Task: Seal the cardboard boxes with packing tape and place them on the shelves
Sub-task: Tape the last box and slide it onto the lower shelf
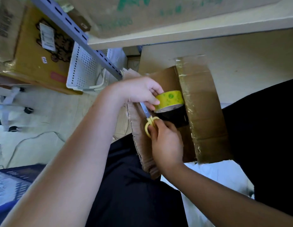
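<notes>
An open cardboard box [203, 112] sits between my legs, its taped flap standing up on the right. My left hand [139, 92] grips a yellow roll of packing tape [170, 99] over the box opening. Just below it, my right hand [167, 141] holds yellow-handled scissors [150, 122], whose blade points up toward my left hand's fingers. The box's left flap [139, 128] hangs down under the scissors. The inside of the box is dark and mostly hidden by my hands.
A shelf board [191, 31] with a green-printed box [142, 13] runs across the top. A slotted metal upright [77, 30], a white perforated basket [83, 69] and a yellow-brown box [36, 51] stand at left. Cables [27, 141] lie on the pale floor.
</notes>
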Available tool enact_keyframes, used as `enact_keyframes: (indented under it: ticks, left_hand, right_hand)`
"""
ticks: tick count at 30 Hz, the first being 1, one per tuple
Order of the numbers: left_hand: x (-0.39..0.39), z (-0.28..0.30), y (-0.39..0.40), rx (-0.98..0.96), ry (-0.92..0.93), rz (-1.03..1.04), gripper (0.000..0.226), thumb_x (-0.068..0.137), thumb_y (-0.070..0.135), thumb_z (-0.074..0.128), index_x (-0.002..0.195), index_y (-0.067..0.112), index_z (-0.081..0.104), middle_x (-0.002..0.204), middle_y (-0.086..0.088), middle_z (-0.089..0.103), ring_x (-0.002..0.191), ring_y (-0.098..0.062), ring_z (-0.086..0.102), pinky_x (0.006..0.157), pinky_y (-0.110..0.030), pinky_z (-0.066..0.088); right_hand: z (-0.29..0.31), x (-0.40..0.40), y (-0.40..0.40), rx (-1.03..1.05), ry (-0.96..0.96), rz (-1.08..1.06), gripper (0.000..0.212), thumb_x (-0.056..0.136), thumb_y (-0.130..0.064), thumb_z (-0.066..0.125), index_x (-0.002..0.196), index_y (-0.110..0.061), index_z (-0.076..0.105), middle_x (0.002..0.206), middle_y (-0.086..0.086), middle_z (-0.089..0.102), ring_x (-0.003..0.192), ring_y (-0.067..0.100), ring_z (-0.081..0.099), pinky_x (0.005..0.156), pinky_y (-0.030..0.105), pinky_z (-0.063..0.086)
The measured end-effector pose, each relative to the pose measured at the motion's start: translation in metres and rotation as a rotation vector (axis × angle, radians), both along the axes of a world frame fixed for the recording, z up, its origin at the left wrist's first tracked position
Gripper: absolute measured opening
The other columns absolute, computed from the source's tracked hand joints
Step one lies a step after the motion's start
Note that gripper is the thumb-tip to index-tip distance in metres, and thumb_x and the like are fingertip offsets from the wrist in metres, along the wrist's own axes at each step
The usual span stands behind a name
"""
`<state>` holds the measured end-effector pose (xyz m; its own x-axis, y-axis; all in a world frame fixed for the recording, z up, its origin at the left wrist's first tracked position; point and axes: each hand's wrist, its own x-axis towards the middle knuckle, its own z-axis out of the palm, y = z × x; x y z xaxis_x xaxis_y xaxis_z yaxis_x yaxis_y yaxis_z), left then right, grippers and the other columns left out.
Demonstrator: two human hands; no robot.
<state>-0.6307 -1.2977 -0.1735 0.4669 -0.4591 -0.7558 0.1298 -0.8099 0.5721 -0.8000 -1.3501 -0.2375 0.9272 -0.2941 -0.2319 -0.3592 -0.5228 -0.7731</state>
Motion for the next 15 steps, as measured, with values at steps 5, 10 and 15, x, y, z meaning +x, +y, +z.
enact_keyframes:
  ticks: [5,10,15]
  left_hand:
    - [-0.002,0.017,-0.003,0.009,-0.041,-0.006,0.024,0.092,-0.011,0.057,0.111,0.003,0.062,0.094,-0.011,0.067,0.088,-0.026,0.067,0.078,-0.026,0.06]
    - [-0.014,0.047,0.002,-0.118,-0.104,0.177,0.022,0.093,-0.011,0.056,0.111,0.001,0.059,0.101,-0.017,0.064,0.091,-0.025,0.065,0.081,-0.027,0.059]
    - [-0.055,0.096,0.01,-0.272,-0.229,0.5,0.018,0.093,-0.007,0.058,0.107,0.003,0.065,0.114,-0.024,0.066,0.085,-0.02,0.068,0.076,-0.023,0.06]
  right_hand:
    - [-0.041,-0.003,0.003,0.061,0.249,0.189,0.023,0.106,-0.028,0.034,0.112,-0.016,0.052,0.093,0.015,0.068,0.088,0.038,0.065,0.062,0.035,0.037]
    - [-0.023,-0.008,-0.012,-0.146,0.325,0.291,0.036,0.105,-0.04,0.034,0.103,-0.017,0.061,0.097,0.009,0.07,0.09,0.031,0.067,0.062,0.03,0.037]
    - [0.069,-0.002,-0.051,-0.33,0.274,0.463,0.031,0.1,-0.042,0.042,0.098,-0.015,0.059,0.093,0.003,0.066,0.084,0.025,0.066,0.061,0.028,0.045]
